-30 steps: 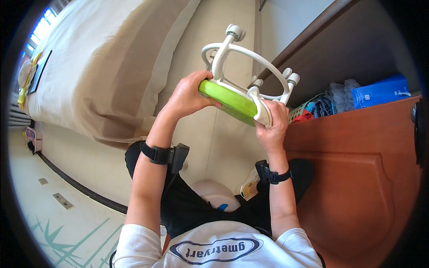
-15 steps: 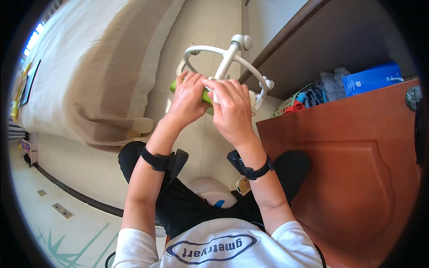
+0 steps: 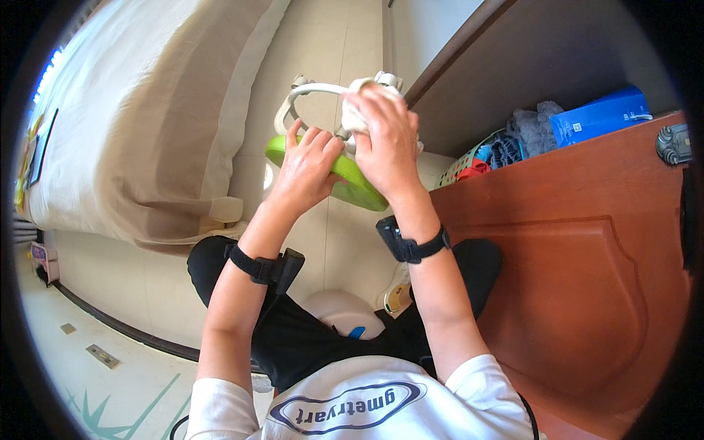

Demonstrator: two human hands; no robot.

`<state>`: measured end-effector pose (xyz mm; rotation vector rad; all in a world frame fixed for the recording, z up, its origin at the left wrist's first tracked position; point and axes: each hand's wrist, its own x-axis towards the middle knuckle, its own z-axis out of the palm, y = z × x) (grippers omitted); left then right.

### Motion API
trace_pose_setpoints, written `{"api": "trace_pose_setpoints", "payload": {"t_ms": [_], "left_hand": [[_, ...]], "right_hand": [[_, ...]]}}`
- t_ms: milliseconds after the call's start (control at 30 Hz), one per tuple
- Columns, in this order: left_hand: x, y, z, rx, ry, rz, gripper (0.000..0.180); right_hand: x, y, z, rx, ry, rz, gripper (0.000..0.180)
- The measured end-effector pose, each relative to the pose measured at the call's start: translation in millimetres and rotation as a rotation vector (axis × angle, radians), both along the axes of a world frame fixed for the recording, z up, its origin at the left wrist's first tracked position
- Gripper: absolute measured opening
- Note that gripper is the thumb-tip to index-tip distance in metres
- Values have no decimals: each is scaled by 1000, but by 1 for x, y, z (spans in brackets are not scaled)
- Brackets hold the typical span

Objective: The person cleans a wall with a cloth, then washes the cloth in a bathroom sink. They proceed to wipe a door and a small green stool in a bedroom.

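Stool (image 3: 358, 192), green seat and white wheeled base, was off the floor (image 3: 323, 44), tilted, out ahead of the person's body. Seat rim faced the person; white ring (image 3: 315, 88) and casters (image 3: 389, 78) were on the far side.

Left hand (image 3: 306, 165) was clamped on the seat rim, left of the seat's middle: fingers over the base side, thumb on the near side. Seat stuck out both ways from that grip, a short green end to the left, a longer stretch to the right, running below the right hand (image 3: 387, 139).

Right hand was closed on a whitish cloth (image 3: 355, 111), bunched under the fingers, at the right part of the base near a caster. Cloth overlapped the ring there; exact contact underneath was hidden, can't tell. Hands were close side by side, right one a bit farther out.

Surroundings: bed (image 3: 147, 132) with beige cover to the left, red-brown wooden panel (image 3: 557, 293) to the right. Beyond its edge: basket (image 3: 449, 174), grey fluffy bundle (image 3: 534, 129), blue package (image 3: 600, 119). Black strap (image 3: 257, 265) on each forearm.
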<state>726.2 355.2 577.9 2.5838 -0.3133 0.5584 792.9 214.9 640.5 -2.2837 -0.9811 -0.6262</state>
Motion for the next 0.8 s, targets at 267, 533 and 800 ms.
{"api": "trace_pose_setpoints", "payload": {"t_ms": [267,533,800], "left_hand": [[-1,5,-7,-65,-40,88,42],[3,13,7,-214,-33,67,51],[4,9,6,-147,-45,61,47]], "right_hand": [[-21,-16,-6,166,254,372,48],[10,-48,21,362,207,58,49],[34,-29,-21,55,-11,-7,64]]}}
